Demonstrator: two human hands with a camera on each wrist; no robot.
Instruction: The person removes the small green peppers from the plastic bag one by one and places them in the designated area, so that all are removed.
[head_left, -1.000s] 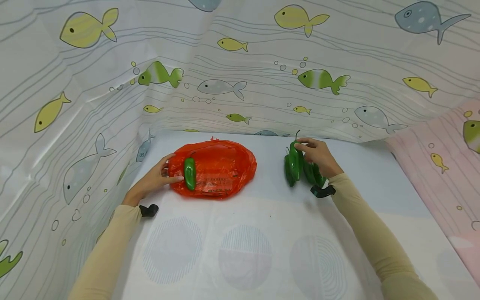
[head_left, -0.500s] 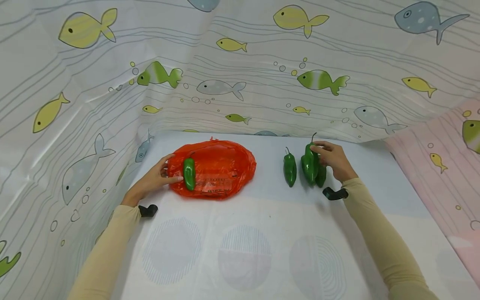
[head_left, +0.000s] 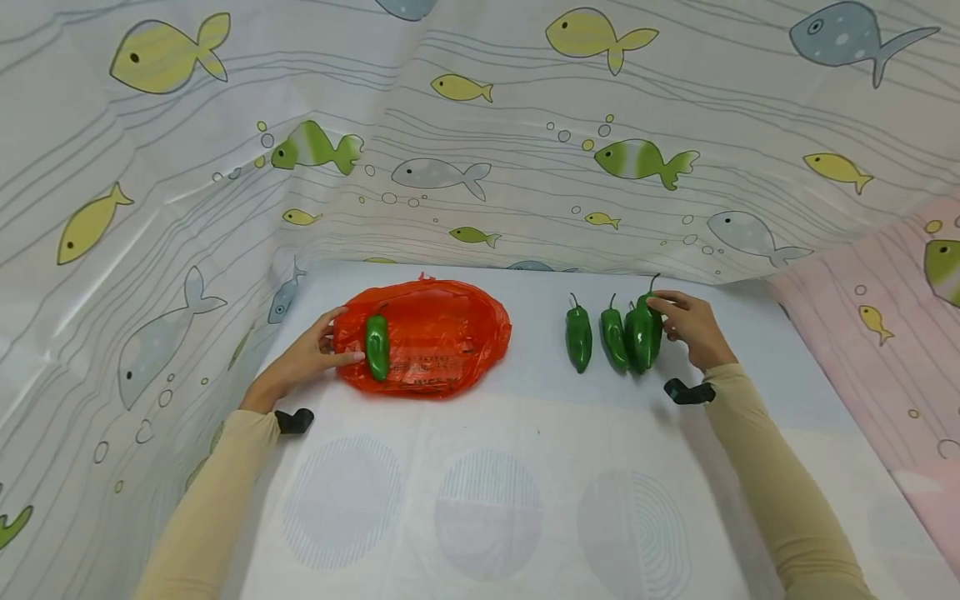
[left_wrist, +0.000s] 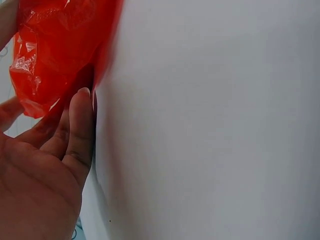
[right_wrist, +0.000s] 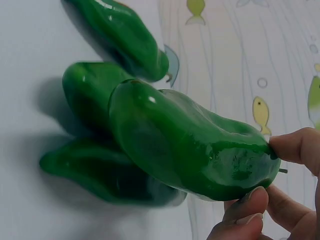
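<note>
A fish-printed sheet (head_left: 525, 117) rises at the back and sides of a white bench (head_left: 420, 433). Two beige sleeves (head_left: 780, 467) reach in over it. Towards the left lies a red plastic bag (head_left: 442, 321), spread in a rough oval.

The left hand (head_left: 309, 354) is at the bag's left edge, holding it between the thumb on top and fingers at the side, partly hidden. The right hand (head_left: 692, 327) is well apart from it, with its grip clamped on a green pepper: thumb and fingertips pinch the stem end.

This held pepper (head_left: 642, 337) is just left of the right hand, above or among the other peppers; whether its tip touches anything I cannot tell. Its long axis runs from the grip back towards the person, stem end far, tip near. That line from grip to tip, with the bag well off to the left, is in my judgement what matters most for handling it. The right hand is by far the nearer.

Three more lie on the bench: a left pepper (head_left: 578, 337), a middle pepper (head_left: 614, 338) and a third pepper (right_wrist: 107, 172) mostly behind the held one. A lone pepper (head_left: 377, 346) rests on the bag, beside the left thumb.
</note>
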